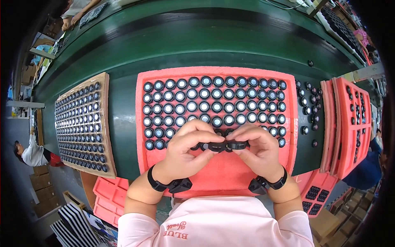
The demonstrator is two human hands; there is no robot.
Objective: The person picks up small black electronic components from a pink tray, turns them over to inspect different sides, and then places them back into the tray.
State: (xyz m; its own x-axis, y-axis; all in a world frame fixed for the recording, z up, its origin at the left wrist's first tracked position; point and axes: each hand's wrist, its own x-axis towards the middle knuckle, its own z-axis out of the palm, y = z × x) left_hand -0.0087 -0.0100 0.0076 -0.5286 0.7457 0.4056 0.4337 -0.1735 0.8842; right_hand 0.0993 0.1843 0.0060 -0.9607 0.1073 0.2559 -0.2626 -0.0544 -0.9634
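Both hands meet over the front part of a pink foam tray [214, 168]. My left hand [190, 144] is closed, pinching a small black round part [217, 147] between thumb and fingers. In my right hand [258, 149], a second black round part [237, 145] is pinched the same way. The two parts are side by side; whether they touch, I cannot tell. Behind my hands, the tray carries rows of black round pieces [204, 107] with pale, shiny centres. My fingers hide some pieces in the nearest rows.
Left stands a cardboard-edged tray [106, 123] of similar pieces. Loose black pieces [307, 110] lie on the green table [123, 103] at right, beside stacked pink trays [343, 156]. Two more pink trays [111, 191] sit lower left. Other people are at the far edges.
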